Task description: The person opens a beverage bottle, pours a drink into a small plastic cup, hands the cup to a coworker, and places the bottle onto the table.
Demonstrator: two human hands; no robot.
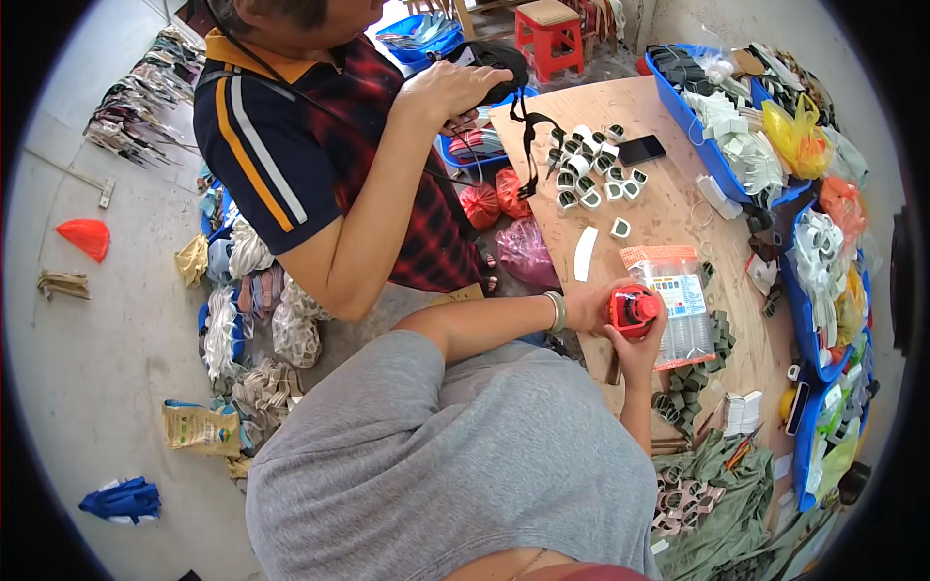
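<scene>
Both my hands are wrapped round a red bottle [632, 312] with a red and black top, held over the wooden table. My left hand [587, 308], with a bangle on its wrist, grips it from the left. From the near right side my right hand [639, 354] closes on it. Right behind the bottle lies a clear plastic package [686, 324] with an orange border and a printed label. A curved white strip [585, 254] rests on the table beyond my left hand. Dark green curled strips [690, 387] lie to the right of my right hand.
White loops [586, 169] are piled on the wooden table [552, 218] beside a black phone [641, 150]. Blue bins [804, 290] of material line its right side. A person [329, 174] stands at the left, handling a black strapped object [499, 77]. A red stool [549, 44] stands behind.
</scene>
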